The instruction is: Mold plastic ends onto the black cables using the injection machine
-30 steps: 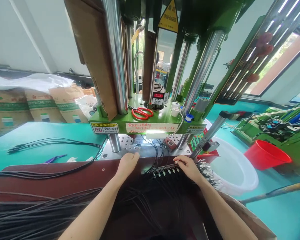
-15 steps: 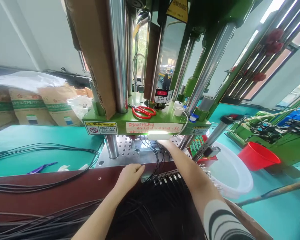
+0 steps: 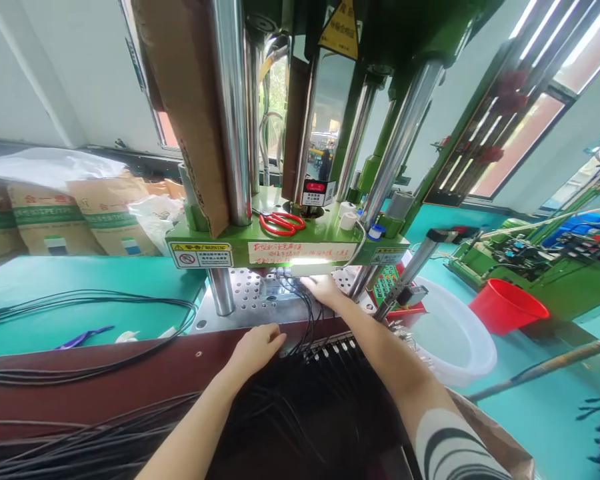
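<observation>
My right hand [image 3: 324, 288] reaches under the green press plate [image 3: 285, 250] onto the perforated metal bed [image 3: 250, 297], among black cables [image 3: 307, 313] that run into the mould; its fingertips are partly hidden. My left hand [image 3: 257, 345] rests curled on the edge of the dark red board [image 3: 130, 373], beside a row of cables with metal plug ends [image 3: 335, 348]. I cannot make out anything in its fingers. A thick bundle of black cables [image 3: 105, 443] lies across the board toward me.
Red scissors [image 3: 281, 224] lie on the green plate between chrome columns [image 3: 233, 113]. A white basin [image 3: 455, 340] and a red bucket [image 3: 507, 308] stand to the right. Loose black cables [image 3: 95, 300] and purple tweezers [image 3: 83, 337] lie on the teal table at left, sacks [image 3: 70, 213] behind.
My right hand left the row of plug ends and reached forward under the press plate onto the mould bed. My left hand stayed on the board's edge.
</observation>
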The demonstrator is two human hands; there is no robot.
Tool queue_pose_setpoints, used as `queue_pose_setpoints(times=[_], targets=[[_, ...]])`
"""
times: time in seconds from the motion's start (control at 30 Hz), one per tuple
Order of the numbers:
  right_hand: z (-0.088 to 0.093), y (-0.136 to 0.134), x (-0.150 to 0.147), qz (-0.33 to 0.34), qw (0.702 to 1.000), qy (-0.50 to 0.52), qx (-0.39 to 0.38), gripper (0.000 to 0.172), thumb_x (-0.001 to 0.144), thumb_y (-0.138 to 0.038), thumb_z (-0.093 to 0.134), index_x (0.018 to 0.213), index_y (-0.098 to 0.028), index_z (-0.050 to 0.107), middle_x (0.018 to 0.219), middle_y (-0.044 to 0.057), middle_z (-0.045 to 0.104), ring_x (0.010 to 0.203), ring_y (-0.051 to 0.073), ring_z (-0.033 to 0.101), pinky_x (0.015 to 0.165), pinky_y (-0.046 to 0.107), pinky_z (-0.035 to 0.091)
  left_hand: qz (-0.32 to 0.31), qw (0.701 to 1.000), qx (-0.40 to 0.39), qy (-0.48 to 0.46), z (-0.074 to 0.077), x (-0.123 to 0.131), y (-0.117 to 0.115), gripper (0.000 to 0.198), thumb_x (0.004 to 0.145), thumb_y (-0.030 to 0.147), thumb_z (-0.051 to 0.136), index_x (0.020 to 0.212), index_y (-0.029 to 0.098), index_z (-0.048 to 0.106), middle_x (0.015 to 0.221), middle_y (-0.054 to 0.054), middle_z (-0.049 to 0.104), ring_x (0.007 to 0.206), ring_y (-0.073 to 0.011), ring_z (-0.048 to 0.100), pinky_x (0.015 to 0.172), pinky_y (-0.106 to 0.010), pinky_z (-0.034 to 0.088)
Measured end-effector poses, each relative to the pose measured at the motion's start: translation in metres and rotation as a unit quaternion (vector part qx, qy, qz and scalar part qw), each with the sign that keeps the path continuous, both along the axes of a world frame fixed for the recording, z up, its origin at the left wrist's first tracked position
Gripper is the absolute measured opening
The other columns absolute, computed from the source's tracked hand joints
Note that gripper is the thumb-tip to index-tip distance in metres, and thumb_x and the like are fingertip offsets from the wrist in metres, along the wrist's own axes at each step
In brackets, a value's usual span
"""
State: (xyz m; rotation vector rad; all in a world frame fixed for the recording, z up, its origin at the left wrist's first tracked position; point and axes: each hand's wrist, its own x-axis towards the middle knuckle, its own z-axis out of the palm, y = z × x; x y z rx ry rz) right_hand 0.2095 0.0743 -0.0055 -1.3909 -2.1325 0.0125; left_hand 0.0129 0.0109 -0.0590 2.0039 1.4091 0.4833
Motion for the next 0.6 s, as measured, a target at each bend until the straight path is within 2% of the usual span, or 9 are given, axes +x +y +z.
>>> queue_pose_setpoints(times=[0.13,0.2,0.23,0.27,0.33,0.4,0.47,0.5,0.6], targets=[[-0.006,-0.082,0.046,-0.016,0.996,0.056,0.068,0.022,0.086,-0.025,0.044,0.103,-0.021,0.058,0.094,0.007,0.063,0.094,0.022,0.056,0.092,0.039,0.039,0.0,0.999,-0.007,-0.033,-0.003,-0.001,-0.002,0.021,0.075,0.035,0.05,0.062,0.019,0.052,0.061,-0.001,0.055,0.059,-0.0155,0.048,0.057,-0.026,0.03],[-0.013,-0.136,0.087,-0.098,0.987,0.077,0.103,0.024,0.086,-0.026,0.044,0.107,-0.024,0.054,0.098,0.009,0.062,0.097,0.023,0.055,0.09,0.041,0.04,0.017,0.99,-0.059,-0.125,-0.002,0.002,-0.002,0.015,0.072,0.034,0.055,0.071,0.019,0.053,0.062,0.001,0.054,0.058,-0.0149,0.049,0.055,-0.025,0.033],[-0.019,-0.165,0.112,-0.161,0.977,0.083,0.114,0.025,0.085,-0.027,0.044,0.109,-0.024,0.052,0.099,0.01,0.061,0.096,0.024,0.055,0.088,0.041,0.042,0.036,0.974,-0.106,-0.196,-0.001,0.004,-0.002,0.016,0.071,0.033,0.057,0.079,0.019,0.053,0.064,0.001,0.055,0.059,-0.0148,0.05,0.054,-0.025,0.035],[-0.028,-0.193,0.138,-0.227,0.964,0.082,0.113,0.027,0.085,-0.028,0.043,0.111,-0.024,0.05,0.102,0.011,0.06,0.097,0.025,0.055,0.086,0.042,0.043,0.068,0.943,-0.165,-0.28,0.001,0.007,-0.001,0.02,0.07,0.03,0.059,0.085,0.019,0.052,0.068,0.0,0.057,0.06,-0.0149,0.053,0.054,-0.025,0.038],[-0.05,-0.246,0.191,-0.363,0.925,0.045,0.101,0.03,0.084,-0.031,0.04,0.111,-0.022,0.05,0.101,0.013,0.06,0.094,0.028,0.057,0.085,0.045,0.044,0.148,0.848,-0.276,-0.427,0.007,0.016,0.004,0.023,0.07,0.024,0.06,0.089,0.019,0.049,0.077,-0.002,0.06,0.066,-0.0155,0.058,0.058,-0.026,0.044],[-0.071,-0.288,0.235,-0.466,0.883,-0.036,0.05,0.034,0.079,-0.037,0.04,0.105,-0.018,0.054,0.098,0.016,0.061,0.092,0.034,0.057,0.081,0.052,0.044,0.211,0.766,-0.34,-0.503,0.013,0.027,0.013,0.016,0.073,0.018,0.057,0.085,0.018,0.047,0.081,-0.004,0.061,0.068,-0.0153,0.061,0.063,-0.027,0.048],[-0.081,-0.311,0.259,-0.524,0.848,-0.081,-0.007,0.043,0.073,-0.045,0.044,0.103,-0.016,0.056,0.101,0.018,0.06,0.092,0.039,0.056,0.077,0.058,0.043,0.24,0.737,-0.364,-0.517,0.018,0.042,0.025,0.009,0.075,0.015,0.052,0.081,0.018,0.045,0.076,-0.004,0.06,0.065,-0.0141,0.062,0.063,-0.026,0.049],[-0.08,-0.313,0.263,-0.524,0.848,-0.076,-0.014,0.045,0.071,-0.047,0.045,0.103,-0.016,0.056,0.104,0.019,0.059,0.095,0.04,0.055,0.078,0.057,0.043,0.242,0.732,-0.373,-0.517,0.019,0.051,0.031,0.007,0.077,0.016,0.05,0.081,0.017,0.045,0.075,-0.004,0.059,0.063,-0.0139,0.062,0.062,-0.026,0.049],[-0.055,-0.288,0.237,-0.426,0.903,0.04,-0.027,0.042,0.074,-0.045,0.046,0.103,-0.017,0.057,0.106,0.015,0.06,0.098,0.032,0.057,0.082,0.046,0.047,0.223,0.708,-0.416,-0.526,0.021,0.075,0.043,0.002,0.079,0.018,0.046,0.079,0.016,0.046,0.073,-0.007,0.06,0.061,-0.0161,0.062,0.058,-0.028,0.05]])
